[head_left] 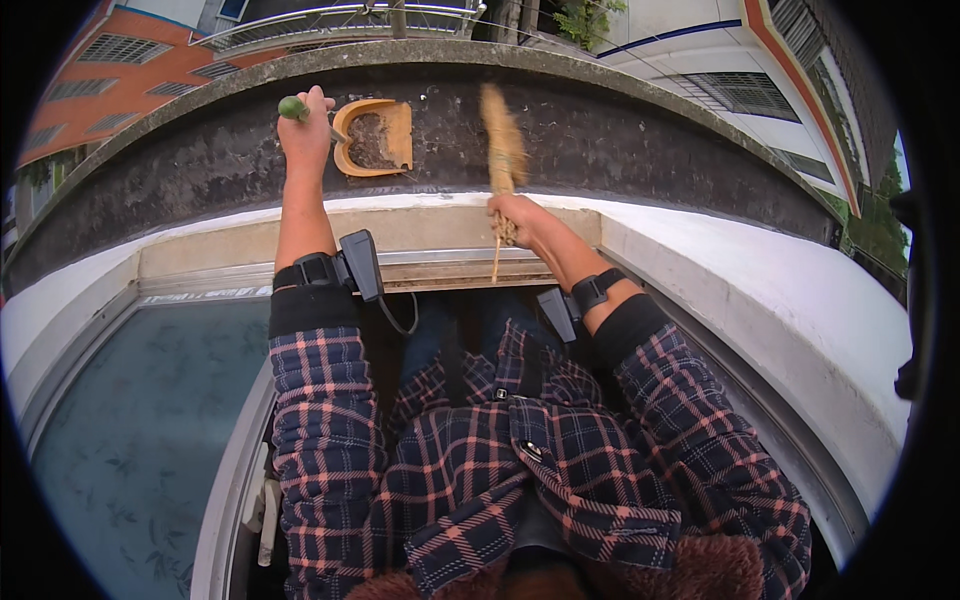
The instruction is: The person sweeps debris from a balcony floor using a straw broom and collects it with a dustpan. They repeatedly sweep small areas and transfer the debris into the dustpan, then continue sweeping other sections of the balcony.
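Out past the window sill, my left hand is closed around the handle of a yellow-orange dustpan. The handle's green end sticks out above my fist. Dark, crumbly debris lies inside the pan, whose straight lip faces right. To the right, my right hand grips a straw hand broom near its narrow bound end. The broom's bristles point away from me and are smeared by motion. A gap separates broom and pan; both are over the dark, stained ledge.
A raised grey concrete rim bounds the ledge's far side, with buildings beyond. Nearer me runs the metal window track. A frosted window pane stands at left, and a white wall edge curves along the right.
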`<state>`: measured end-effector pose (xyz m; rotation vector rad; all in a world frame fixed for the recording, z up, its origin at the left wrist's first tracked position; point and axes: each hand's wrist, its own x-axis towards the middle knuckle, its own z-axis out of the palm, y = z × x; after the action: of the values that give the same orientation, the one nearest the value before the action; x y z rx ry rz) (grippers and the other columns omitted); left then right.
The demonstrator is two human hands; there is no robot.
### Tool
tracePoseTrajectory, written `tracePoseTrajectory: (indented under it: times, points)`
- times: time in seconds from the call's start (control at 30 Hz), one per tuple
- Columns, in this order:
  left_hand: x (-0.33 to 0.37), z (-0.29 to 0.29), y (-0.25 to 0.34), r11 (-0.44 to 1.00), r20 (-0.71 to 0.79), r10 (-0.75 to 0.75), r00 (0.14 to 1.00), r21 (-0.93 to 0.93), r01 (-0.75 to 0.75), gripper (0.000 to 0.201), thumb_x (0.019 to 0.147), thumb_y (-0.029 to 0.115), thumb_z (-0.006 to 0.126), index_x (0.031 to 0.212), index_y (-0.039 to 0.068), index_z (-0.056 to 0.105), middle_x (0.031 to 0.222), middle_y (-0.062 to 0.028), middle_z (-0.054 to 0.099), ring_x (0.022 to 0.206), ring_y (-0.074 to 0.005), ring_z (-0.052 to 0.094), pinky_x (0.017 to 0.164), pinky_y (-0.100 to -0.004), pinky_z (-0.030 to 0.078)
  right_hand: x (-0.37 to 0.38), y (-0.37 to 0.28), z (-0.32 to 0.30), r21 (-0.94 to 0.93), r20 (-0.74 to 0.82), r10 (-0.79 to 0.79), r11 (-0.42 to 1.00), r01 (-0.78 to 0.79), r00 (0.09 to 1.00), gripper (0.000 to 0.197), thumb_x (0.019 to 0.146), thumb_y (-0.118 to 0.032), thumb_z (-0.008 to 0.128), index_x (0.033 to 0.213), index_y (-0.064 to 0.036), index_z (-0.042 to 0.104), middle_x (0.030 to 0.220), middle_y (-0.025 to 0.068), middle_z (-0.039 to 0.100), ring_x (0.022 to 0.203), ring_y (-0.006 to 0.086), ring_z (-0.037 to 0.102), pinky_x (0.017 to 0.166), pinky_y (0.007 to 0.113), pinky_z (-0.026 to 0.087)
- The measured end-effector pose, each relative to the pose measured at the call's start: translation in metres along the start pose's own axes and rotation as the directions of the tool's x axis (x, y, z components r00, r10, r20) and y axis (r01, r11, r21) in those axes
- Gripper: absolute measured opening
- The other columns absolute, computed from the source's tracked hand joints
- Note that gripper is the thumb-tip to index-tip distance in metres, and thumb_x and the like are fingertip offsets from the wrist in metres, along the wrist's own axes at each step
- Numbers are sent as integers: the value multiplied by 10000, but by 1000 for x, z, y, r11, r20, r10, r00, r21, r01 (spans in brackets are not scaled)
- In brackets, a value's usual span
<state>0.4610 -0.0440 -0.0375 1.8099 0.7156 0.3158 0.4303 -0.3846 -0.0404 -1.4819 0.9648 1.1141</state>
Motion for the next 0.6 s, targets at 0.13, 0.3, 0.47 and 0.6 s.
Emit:
tracePoseTrajectory:
  times: [0.13,0.3,0.47,0.6]
  points:
    - [-1,3,-6,1000,-1,-12,1000,-22,12,355,919,308,545,772,10,672,793,-100,708,736,-207,645,725,-350,480,-34,-11,2,32,49,-2,999,1,999,187,767,-61,612,914,10,521,636,92,539,480,210,533,415,369,469]
    - [-4,5,-5,999,-27,-40,999,-20,40,380,909,361,570,833,10,693,823,-99,716,772,-231,671,753,-361,493,-85,-11,-51,-263,-101,-26,965,-1,995,200,769,-96,649,901,36,580,635,100,571,535,208,581,431,355,467]
    - [-9,6,-3,995,-35,-104,994,-1,104,379,920,347,564,846,-4,684,833,-111,717,754,-229,679,711,-369,510,-59,10,-49,-736,-264,-262,677,-19,928,292,759,-113,630,962,97,625,769,177,670,741,268,671,600,378,526]
    - [-9,8,0,995,-24,-92,995,-27,91,378,926,346,556,839,3,688,823,-110,718,731,-239,680,694,-368,511,-3,18,18,-767,-147,-211,641,24,966,315,752,-124,584,982,81,648,894,222,687,905,273,674,671,364,533]
